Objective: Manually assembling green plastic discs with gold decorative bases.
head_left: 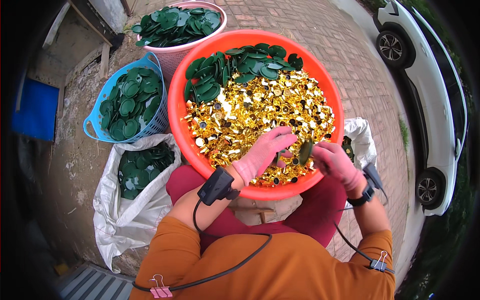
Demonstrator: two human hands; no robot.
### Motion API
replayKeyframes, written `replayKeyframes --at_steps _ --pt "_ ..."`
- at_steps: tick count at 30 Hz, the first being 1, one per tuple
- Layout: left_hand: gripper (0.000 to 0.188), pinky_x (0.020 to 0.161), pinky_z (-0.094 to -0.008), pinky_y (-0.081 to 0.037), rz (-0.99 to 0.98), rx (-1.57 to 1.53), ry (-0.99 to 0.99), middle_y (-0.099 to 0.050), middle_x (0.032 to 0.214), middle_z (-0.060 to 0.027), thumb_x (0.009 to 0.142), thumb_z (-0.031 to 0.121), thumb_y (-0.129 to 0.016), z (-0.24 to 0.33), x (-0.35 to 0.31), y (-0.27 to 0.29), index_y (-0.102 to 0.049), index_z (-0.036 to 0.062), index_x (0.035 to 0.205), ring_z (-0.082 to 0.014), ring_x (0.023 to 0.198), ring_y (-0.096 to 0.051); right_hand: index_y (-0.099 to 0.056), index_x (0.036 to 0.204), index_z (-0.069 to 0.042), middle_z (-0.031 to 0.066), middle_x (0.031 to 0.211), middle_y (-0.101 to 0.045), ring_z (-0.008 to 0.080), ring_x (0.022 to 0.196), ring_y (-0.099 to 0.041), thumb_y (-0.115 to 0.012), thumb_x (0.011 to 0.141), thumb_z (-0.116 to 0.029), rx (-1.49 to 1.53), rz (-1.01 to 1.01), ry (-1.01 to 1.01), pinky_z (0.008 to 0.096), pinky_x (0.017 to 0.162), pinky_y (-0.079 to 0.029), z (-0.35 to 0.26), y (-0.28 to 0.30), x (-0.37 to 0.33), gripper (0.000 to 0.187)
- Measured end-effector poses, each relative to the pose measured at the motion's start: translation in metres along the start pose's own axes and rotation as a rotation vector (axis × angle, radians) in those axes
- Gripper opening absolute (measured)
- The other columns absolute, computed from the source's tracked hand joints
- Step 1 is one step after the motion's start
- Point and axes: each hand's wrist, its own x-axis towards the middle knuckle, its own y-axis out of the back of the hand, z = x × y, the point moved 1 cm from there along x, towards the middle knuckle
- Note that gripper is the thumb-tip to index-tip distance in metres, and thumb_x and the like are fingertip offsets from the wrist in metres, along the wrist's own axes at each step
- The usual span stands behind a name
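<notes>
My left hand (pixel 262 154) and my right hand (pixel 336 161), both in pink gloves, are over the near part of a large red-orange tub (pixel 176 107). The right fingers pinch the edge of a dark green round disc (pixel 306 152), which is tilted nearly on edge between the two hands. My left fingers are curled, with something dark green partly showing between them; its shape is mostly hidden. Beneath the hands lies a heap of small shiny gold pieces (pixel 265 117) mixed with small black round ones. More green discs (pixel 210 80) lie along the tub's far and left sides.
At the left stand a blue basket (pixel 92 107) and a white sack (pixel 112 200), both holding green discs. A pink basket (pixel 170 57) of discs stands behind them. Another white sack (pixel 364 137) is right of the tub. A white car (pixel 435 95) stands beyond the brick paving (pixel 320 30).
</notes>
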Motion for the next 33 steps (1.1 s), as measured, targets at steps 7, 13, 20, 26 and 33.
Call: replayKeyframes --at_steps 7,13,20,26,33 --pt "0.060 0.073 -0.0495 -0.056 0.066 -0.748 0.251 -0.063 0.116 -0.0174 0.092 0.050 -0.059 0.006 0.010 0.025 -0.048 0.0066 0.132 -0.0357 0.091 -0.067 -0.069 0.098 -0.003 0.0182 0.084 -0.069 0.0334 0.082 -0.068 -0.064 0.086 -0.033 -0.794 0.450 0.258 0.0399 0.075 -0.052 0.003 0.074 0.001 0.033" --pt "0.058 0.078 -0.0526 -0.056 -0.044 -0.681 0.168 -0.060 0.122 -0.0182 0.096 0.046 -0.053 0.005 0.012 0.032 -0.043 0.0066 0.138 -0.0361 0.097 -0.066 -0.055 0.127 -0.005 0.0179 0.125 -0.058 0.0382 0.116 -0.054 -0.058 0.091 -0.031 -1.019 0.665 0.700 0.0466 0.100 -0.042 -0.018 0.081 0.186 0.045" --pt "0.052 0.075 -0.0420 -0.058 0.140 -0.524 0.095 -0.061 0.119 -0.0154 0.095 0.042 -0.055 0.023 0.014 0.029 -0.052 0.0046 0.131 -0.0284 0.091 -0.067 -0.059 0.111 -0.005 0.0146 0.099 -0.068 0.0340 0.100 -0.061 -0.062 0.090 -0.035 -1.100 0.697 0.504 0.0479 0.087 -0.045 -0.009 0.034 0.204 0.037" --pt "0.053 0.067 -0.0337 -0.055 0.204 -0.364 0.076 -0.061 0.119 -0.0139 0.092 0.044 -0.057 0.017 0.015 0.027 -0.052 0.0085 0.131 -0.0218 0.085 -0.067 -0.059 0.103 -0.010 0.0076 0.088 -0.068 0.0282 0.093 -0.063 -0.070 0.084 -0.033 -1.086 0.535 0.911 0.0469 0.098 -0.040 0.004 -0.030 0.101 0.032" --pt "0.043 0.063 -0.0314 -0.053 0.210 -0.321 0.097 -0.062 0.117 -0.0117 0.094 0.041 -0.056 0.015 0.003 0.027 -0.053 0.0140 0.128 -0.0189 0.078 -0.066 -0.067 0.109 -0.014 0.0120 0.100 -0.069 0.0318 0.094 -0.063 -0.076 0.076 -0.044 -0.777 0.494 0.802 0.0441 0.085 -0.046 0.014 -0.032 0.048 0.045"
